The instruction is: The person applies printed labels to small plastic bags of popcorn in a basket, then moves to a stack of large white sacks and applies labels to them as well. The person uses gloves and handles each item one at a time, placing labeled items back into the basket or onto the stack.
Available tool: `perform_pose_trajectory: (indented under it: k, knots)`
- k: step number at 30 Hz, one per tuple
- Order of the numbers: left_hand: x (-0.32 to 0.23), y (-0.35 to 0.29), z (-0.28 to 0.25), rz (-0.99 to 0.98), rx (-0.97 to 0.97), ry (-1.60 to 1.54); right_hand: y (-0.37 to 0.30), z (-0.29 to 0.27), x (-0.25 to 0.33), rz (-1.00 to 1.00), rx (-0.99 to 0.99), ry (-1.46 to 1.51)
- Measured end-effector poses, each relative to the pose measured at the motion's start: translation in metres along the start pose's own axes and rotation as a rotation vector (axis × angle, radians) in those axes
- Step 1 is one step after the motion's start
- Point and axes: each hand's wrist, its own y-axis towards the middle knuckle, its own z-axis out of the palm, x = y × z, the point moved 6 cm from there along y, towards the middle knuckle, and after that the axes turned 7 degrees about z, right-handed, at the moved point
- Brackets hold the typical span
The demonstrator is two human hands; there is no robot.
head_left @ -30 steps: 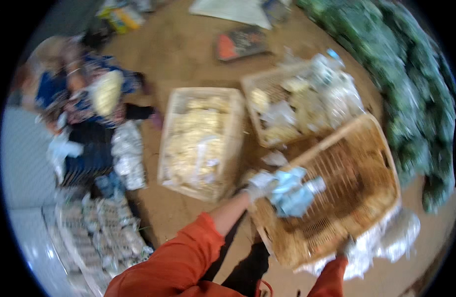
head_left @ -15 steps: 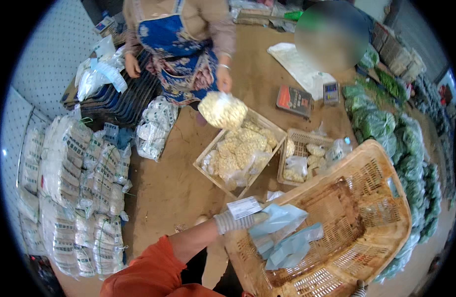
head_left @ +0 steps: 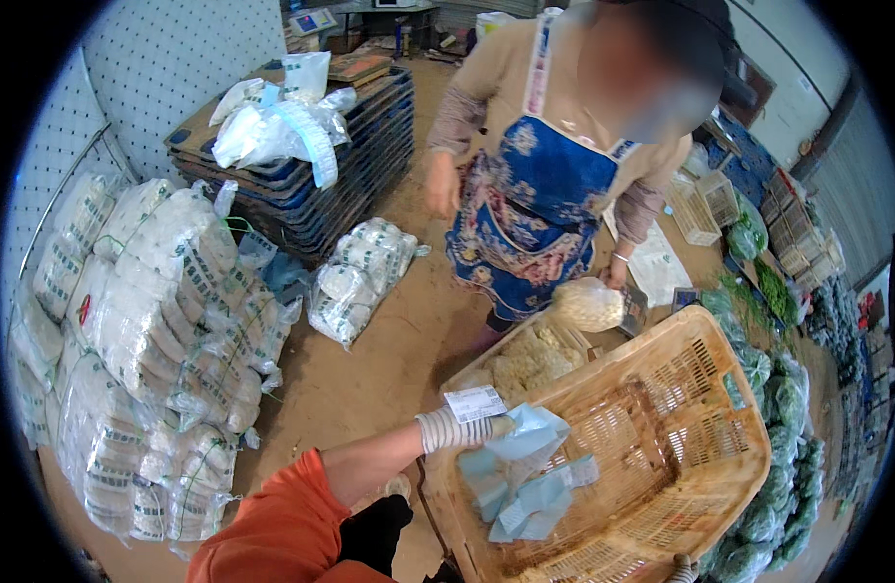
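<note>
A large orange-tan plastic crate (head_left: 700, 389), its slotted inside stained brown, is held tilted in front of me. My left hand (head_left: 457, 428), in a striped knit glove, closes at its left rim. A white printed label (head_left: 476, 403) lies across the back of that glove. Light-blue paper strips (head_left: 525, 486) hang from the left fingers into the crate. Only a few gloved fingers of my right hand (head_left: 683, 568) show, curled over the crate's near edge; the rest is out of frame.
A person in a blue floral apron (head_left: 545, 185) stands across, holding a bag of pale pieces (head_left: 588, 306) above a box of similar bags (head_left: 535, 360). Bundled white packages (head_left: 156, 321) are piled left, beside stacked dark crates (head_left: 370, 146). Bagged greens (head_left: 783, 457) line the right.
My view has shifted up and left. The other person now stands more upright, with the bag still in hand. My hands keep their place on the crate, which now hides the small basket.
</note>
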Motion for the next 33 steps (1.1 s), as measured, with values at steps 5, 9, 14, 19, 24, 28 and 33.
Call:
perform_pose_trajectory:
  k: [5, 9, 14, 19, 24, 28, 33]
  knots:
    - [0.02, -0.011, -0.059, 0.183, -0.136, -0.047, -0.033, 0.051, 0.047, -0.006, 0.077, 0.088]
    - [0.052, -0.019, -0.101, 0.056, -0.075, -0.056, -0.037, 0.087, 0.063, 0.011, 0.145, 0.156]
    - [0.049, -0.024, -0.158, -0.142, -0.108, -0.12, -0.019, 0.122, 0.081, 0.04, 0.212, 0.282]
    - [0.051, -0.061, -0.209, -0.435, -0.343, -0.296, 0.016, 0.188, 0.109, 0.111, 0.326, 0.561]
    - [0.086, -0.116, -0.257, -0.543, -0.603, -0.324, 0.014, 0.274, 0.216, 0.04, 0.466, 0.664]
    - [0.113, -0.116, -0.307, -0.548, -0.766, -0.522, 0.03, 0.353, 0.268, 0.002, 0.53, 0.583]
    - [0.201, -0.124, -0.377, -0.53, -0.814, -0.46, 0.029, 0.472, 0.36, -0.027, 0.634, 0.468]
